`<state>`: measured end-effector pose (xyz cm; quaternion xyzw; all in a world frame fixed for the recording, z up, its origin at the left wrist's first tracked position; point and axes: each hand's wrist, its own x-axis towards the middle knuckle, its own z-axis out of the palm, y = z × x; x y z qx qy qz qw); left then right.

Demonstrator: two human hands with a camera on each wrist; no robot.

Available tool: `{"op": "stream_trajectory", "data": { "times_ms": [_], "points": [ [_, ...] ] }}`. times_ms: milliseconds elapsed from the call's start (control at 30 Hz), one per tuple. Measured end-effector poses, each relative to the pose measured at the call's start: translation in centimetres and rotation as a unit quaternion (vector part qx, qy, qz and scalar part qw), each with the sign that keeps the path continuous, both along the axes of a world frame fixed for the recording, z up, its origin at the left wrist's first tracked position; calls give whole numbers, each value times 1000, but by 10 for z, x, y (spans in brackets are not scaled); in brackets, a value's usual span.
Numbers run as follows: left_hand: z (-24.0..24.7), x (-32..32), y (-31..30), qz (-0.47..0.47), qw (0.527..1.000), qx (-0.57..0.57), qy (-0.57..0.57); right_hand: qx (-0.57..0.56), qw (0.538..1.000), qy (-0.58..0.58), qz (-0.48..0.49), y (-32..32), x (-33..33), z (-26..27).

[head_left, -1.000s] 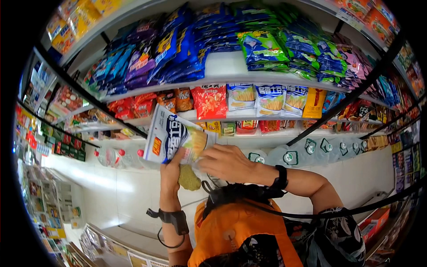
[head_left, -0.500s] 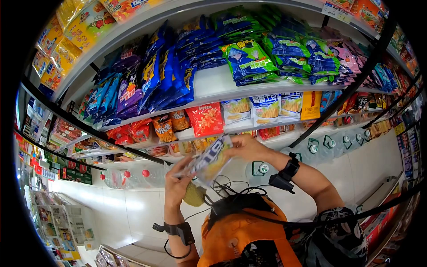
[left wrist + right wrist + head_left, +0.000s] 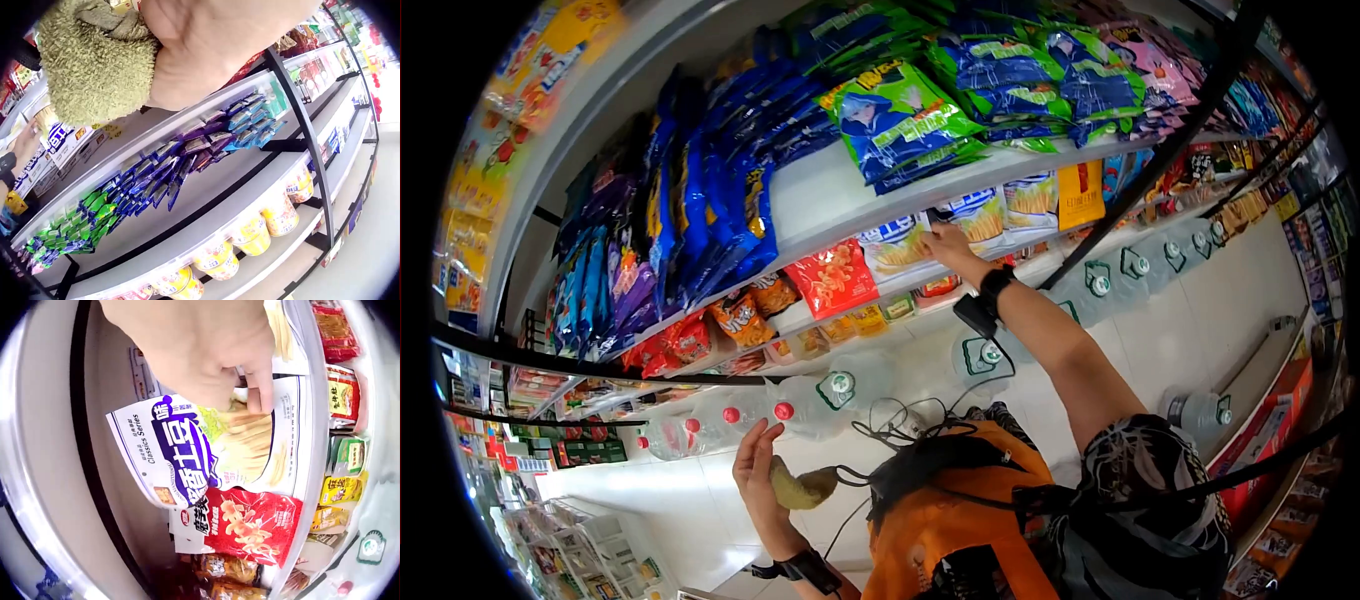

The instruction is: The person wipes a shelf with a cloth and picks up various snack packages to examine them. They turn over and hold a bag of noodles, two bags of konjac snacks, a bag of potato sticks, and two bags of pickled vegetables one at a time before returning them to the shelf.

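In the head view my right hand (image 3: 946,244) reaches to a shelf of upright snack bags. Its curled fingers grip the edge of a white and blue bag of potato sticks (image 3: 247,440), which stands tilted in the right wrist view. A red snack bag (image 3: 253,528) is right beside it. My left hand (image 3: 757,470) is raised low at the left, away from the shelf, its fingers loosely extended. Against its thumb side sits a fuzzy olive-green cloth piece (image 3: 97,65); in the head view a black cord shows close to it.
Above are packed blue bags (image 3: 720,190) and green bags (image 3: 900,120). Large clear bottles (image 3: 1100,283) line the floor under the shelves. Black shelf posts (image 3: 1165,165) slant across the front. Cables (image 3: 910,425) loop in front of the orange garment (image 3: 960,500).
The bag of potato sticks, earlier in both hands, now stands on the shelf with my right hand at it. The left hand has released it and dropped lower. The view has turned.
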<state>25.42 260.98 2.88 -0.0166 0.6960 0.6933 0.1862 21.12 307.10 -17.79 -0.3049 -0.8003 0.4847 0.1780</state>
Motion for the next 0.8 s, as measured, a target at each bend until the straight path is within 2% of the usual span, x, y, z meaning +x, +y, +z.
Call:
{"op": "stream_trajectory", "data": {
  "times_ms": [67, 100, 133, 200, 267, 300, 467, 667, 800],
  "points": [
    [1, 1, 0, 10, 1000, -10, 4, 61, 998, -1, -24, 3, -15, -35],
    [-1, -1, -3, 7, 1000, -9, 8, 78, 995, 21, -51, -1, -17, -36],
    [0, -1, -2, 7, 1000, -11, 9, 52, 998, 12, -45, -3, -13, -29],
    [4, -2, 0, 5, 1000, -14, 9, 105, 993, 35, -34, -13, 2, -12],
    [4, 0, 1, 0, 1000, -4, 3, 135, 981, 133, -45, -22, 26, -3],
    [4, 0, 2, 1, 1000, -2, -1, 87, 984, 153, -31, -28, 43, 9],
    [-1, 7, 8, 3, 999, 27, -34, -6, 994, -47, 100, -15, 126, 2],
    [-2, 33, 14, 41, 994, 60, -81, -1, 983, -137, 118, -9, 192, 7],
    [-11, 60, 3, 75, 989, 71, -102, -13, 977, -128, 172, -3, 209, -5]
  ]
}}
